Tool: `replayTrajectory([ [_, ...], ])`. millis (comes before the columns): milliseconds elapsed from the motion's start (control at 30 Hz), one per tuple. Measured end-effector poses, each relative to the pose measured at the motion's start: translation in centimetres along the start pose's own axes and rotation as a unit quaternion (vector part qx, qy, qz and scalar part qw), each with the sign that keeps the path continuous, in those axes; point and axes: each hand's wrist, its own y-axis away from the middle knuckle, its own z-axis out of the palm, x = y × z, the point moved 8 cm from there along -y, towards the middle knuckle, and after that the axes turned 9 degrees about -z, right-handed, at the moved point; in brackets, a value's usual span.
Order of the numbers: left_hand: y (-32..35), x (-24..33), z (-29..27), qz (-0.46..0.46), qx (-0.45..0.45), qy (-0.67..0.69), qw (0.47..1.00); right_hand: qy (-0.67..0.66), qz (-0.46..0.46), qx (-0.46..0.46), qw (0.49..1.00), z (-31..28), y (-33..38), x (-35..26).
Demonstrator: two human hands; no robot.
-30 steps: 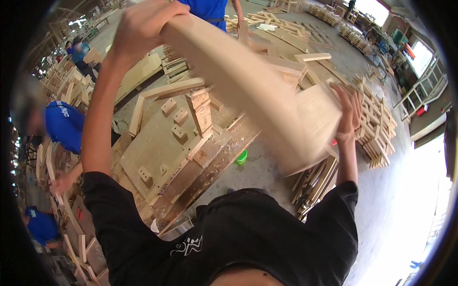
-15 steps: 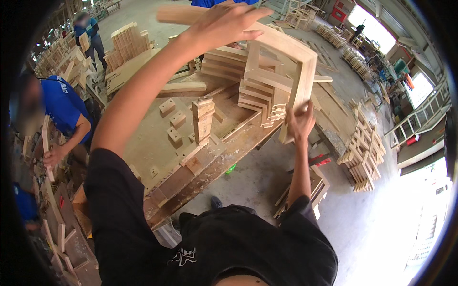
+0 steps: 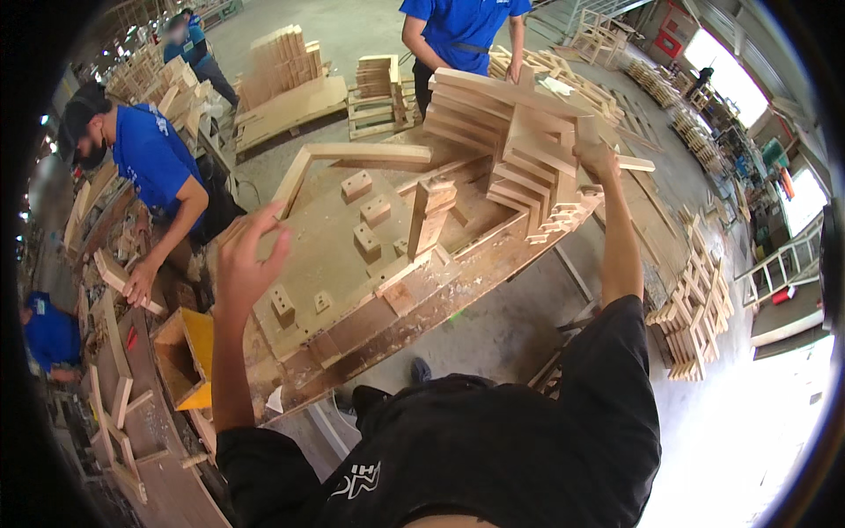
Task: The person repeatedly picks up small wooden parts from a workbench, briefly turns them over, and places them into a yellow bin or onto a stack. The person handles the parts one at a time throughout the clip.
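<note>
My left hand [image 3: 249, 264] is raised over the left part of the workbench [image 3: 339, 273], fingers apart and holding nothing. Just beyond it lies an angled wooden frame piece [image 3: 370, 153], its bend at the far left of the bench. My right hand [image 3: 598, 161] is closed round the end of another angled wooden frame piece [image 3: 584, 132], at the right side of a stack of similar pieces [image 3: 519, 167]. Part of that piece is blurred. Between my hands, a short upright wooden post [image 3: 431, 216] stands on the bench, with several drilled wooden blocks [image 3: 375, 209] beside it.
A person in a blue shirt [image 3: 466, 35] stands beyond the stack; another person [image 3: 158, 167] handles wood at the left. A yellow-sided wooden box [image 3: 198, 356] sits beside the bench's left end. More frame pieces [image 3: 691, 304] are piled on the floor at right.
The angled frame piece held up in both hands has come down to the stack at right. My left hand has let go and moved left and down, fingers spread.
</note>
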Motion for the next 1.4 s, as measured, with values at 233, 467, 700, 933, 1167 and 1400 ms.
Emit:
replayTrajectory([
  [233,12.4,-7.0,1.1,-0.215,-0.067,-0.025,0.974,0.026,0.012,0.002,1.0,0.5,0.3,-0.7],
  [467,17.9,-7.8,1.3,-0.263,-0.048,0.042,0.963,0.156,-0.038,0.076,0.984,-3.1,-1.0,-0.3],
  [700,28.9,-9.2,-0.9,-0.415,-0.051,0.008,0.908,-0.138,-0.46,0.077,0.874,-5.9,14.3,-25.9],
  [933,38.3,-10.4,-7.6,-0.433,0.114,0.02,0.894,-0.075,-0.898,-0.095,0.423,-8.1,50.6,-46.7],
  [1167,52.5,-9.2,-20.1,-0.563,0.28,-0.019,0.778,-0.156,-0.966,-0.179,0.105,-2.9,80.7,-64.3],
  [1400,62.8,-4.8,-34.8,-0.581,0.45,-0.176,0.655,-0.147,-0.922,-0.276,0.23,13.6,114.9,-85.7],
])
